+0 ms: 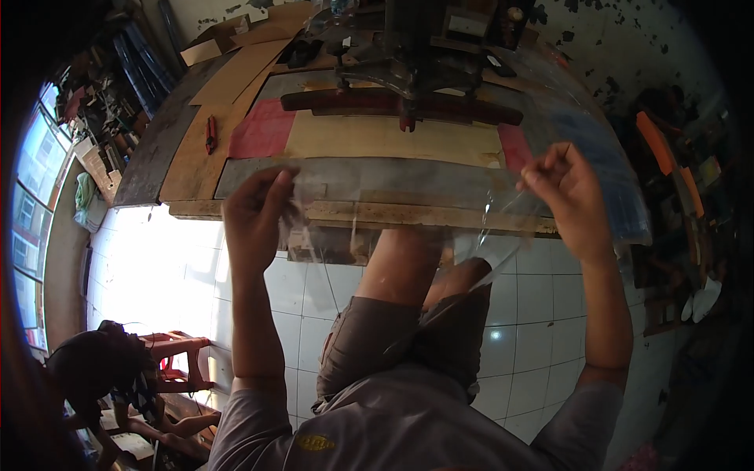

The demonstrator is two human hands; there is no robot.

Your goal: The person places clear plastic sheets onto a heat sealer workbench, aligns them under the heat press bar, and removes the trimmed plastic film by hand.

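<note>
A clear plastic sheet (487, 224) hangs between my two hands above the front edge of the workbench, its glossy folds catching the light. My left hand (258, 216) pinches its left side, thumb against the fingers. On the other side, my right hand (564, 188) grips the right upper corner between thumb and fingertips. Just beyond the sheet lies a pale yellow strip (393, 140) with a pink piece (261, 129) at its left end and another pink piece (514, 147) at its right. Over the strip sits the dark red bar (345, 100) of a press-like machine.
On the wooden board at left lies a red cutter-like tool (210, 135). Cardboard (243, 71) covers the bench's back left. Stacked clear and bluish plastic (601, 165) lies at right. Another person (102, 361) is at lower left beside a red stool (179, 357).
</note>
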